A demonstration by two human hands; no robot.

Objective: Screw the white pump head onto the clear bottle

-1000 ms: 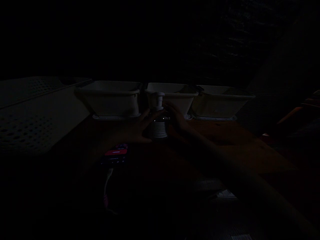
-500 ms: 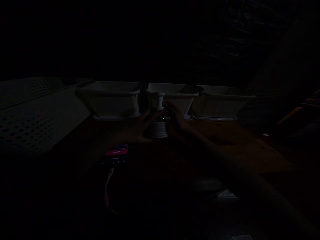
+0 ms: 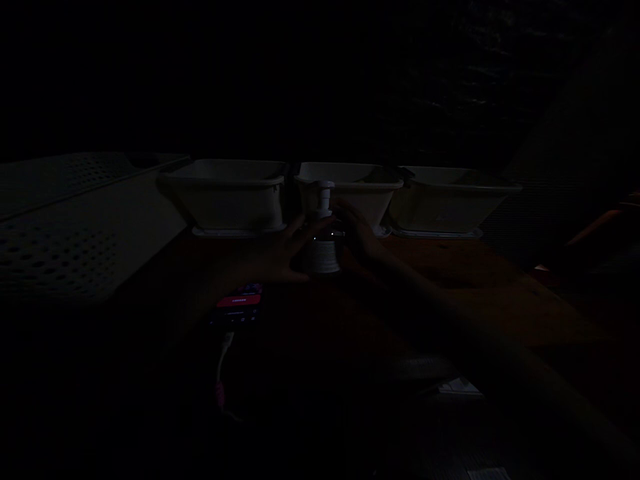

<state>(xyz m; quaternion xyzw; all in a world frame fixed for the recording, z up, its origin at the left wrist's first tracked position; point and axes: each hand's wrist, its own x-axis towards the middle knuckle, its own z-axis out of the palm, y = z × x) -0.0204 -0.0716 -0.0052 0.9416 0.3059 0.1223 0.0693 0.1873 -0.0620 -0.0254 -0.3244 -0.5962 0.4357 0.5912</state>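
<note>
The scene is very dark. A pump bottle (image 3: pixel 324 257) with a white pump top and a striped label stands upright on the wooden table. My left hand (image 3: pixel 287 257) is curved round the bottle's left side, its fingers across the shoulder and its thumb low by the base. On the opposite side, my right hand (image 3: pixel 359 232) curls against the upper part of the bottle, with its fingertips near the neck. Shadow hides exactly where the fingers touch. A lit phone (image 3: pixel 239 303) lies below my left wrist, with a white cable (image 3: pixel 220 363) plugged into it.
Three pale tubs, left (image 3: pixel 235 203), middle (image 3: pixel 373 200) and right (image 3: pixel 445 207), stand in a row behind the bottle. A perforated white basket (image 3: pixel 145 220) flanks them on the left. At the far right, another person's arm (image 3: pixel 595 227) shows faintly. Papers (image 3: pixel 460 387) lie at lower right.
The whole view has shifted slightly, so everything appears a little farther right. My hands stay around the pump bottle, with no clear change in their hold.
</note>
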